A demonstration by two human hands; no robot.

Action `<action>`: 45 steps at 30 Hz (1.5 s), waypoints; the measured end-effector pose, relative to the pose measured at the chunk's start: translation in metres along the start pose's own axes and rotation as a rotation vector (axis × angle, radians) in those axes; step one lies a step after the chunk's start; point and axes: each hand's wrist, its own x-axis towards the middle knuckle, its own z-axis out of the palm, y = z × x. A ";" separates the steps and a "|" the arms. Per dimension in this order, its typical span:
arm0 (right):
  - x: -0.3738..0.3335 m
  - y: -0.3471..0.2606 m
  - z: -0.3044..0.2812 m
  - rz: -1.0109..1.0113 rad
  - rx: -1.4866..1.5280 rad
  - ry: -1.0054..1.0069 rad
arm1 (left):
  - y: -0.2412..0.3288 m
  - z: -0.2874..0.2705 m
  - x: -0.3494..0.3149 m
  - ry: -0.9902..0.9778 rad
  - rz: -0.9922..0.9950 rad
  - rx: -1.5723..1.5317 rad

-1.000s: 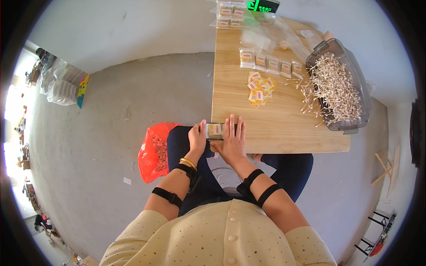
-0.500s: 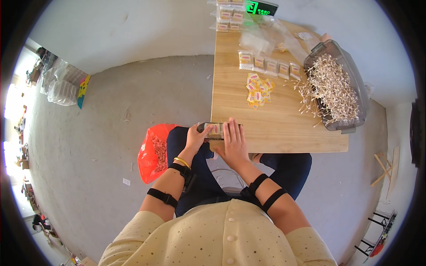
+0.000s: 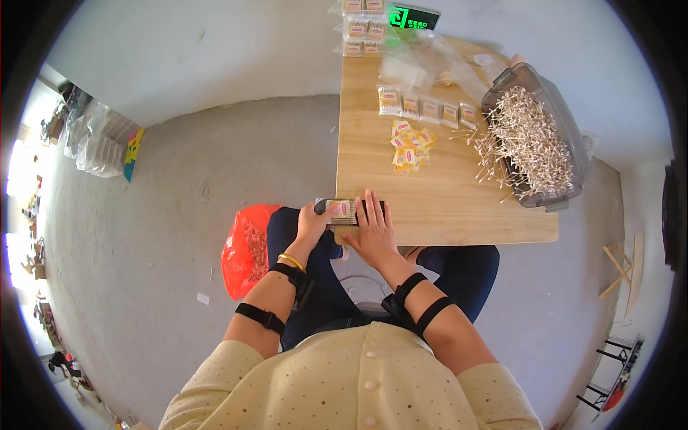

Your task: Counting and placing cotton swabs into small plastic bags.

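My left hand point(image 3: 311, 225) grips a small flat bundle of cotton swabs point(image 3: 343, 209) with a pale printed label, thumb on top, at the table's near left corner. A dark, flat holder-like piece point(image 3: 321, 207) shows around the bundle; its exact form is partly covered by my hands. My right hand point(image 3: 374, 233) lies flat with its fingers stretched out, touching the right end of the bundle and the dark piece. Farther up the table is a loose pile of small yellow-and-white cards point(image 3: 410, 148). Beyond it, several packed swab packets point(image 3: 429, 110) form a row.
A grey translucent bin point(image 3: 577, 172) lies tipped at the table's right, loose cotton swabs point(image 3: 534, 143) spilling from it. Clear plastic bags point(image 3: 408, 70) and stacked packets point(image 3: 363, 29) are at the far end. A red bag point(image 3: 235, 269) sits by my left leg.
The view has shifted slightly, so the table sits a little farther left. My right fingers have spread a little, and more of the dark piece shows beside them. My left hand keeps its grip.
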 end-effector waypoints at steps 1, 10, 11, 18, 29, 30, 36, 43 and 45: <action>-0.001 0.003 0.001 -0.001 0.010 -0.003 | 0.002 0.000 0.000 -0.002 -0.016 -0.003; -0.039 0.092 -0.022 0.254 0.034 0.104 | -0.014 -0.007 0.022 0.634 0.500 0.309; -0.048 0.108 -0.025 0.313 0.055 0.167 | 0.002 0.010 0.017 0.555 0.574 0.375; -0.077 0.200 -0.063 0.611 0.072 0.382 | 0.069 0.111 -0.026 -0.040 0.924 0.669; -0.013 0.308 -0.103 0.235 -0.172 0.393 | 0.051 0.150 -0.012 -0.220 0.998 0.888; -0.007 0.314 -0.104 0.224 -0.161 0.386 | 0.052 0.151 -0.012 -0.223 1.004 0.886; 0.020 0.285 -0.077 0.164 0.000 0.394 | 0.052 0.150 -0.012 -0.240 0.991 0.860; 0.010 0.171 -0.030 0.110 0.261 0.339 | 0.061 0.152 -0.014 -0.295 1.000 0.896; 0.004 0.163 -0.024 0.141 0.324 0.334 | 0.062 0.153 -0.015 -0.330 0.991 0.954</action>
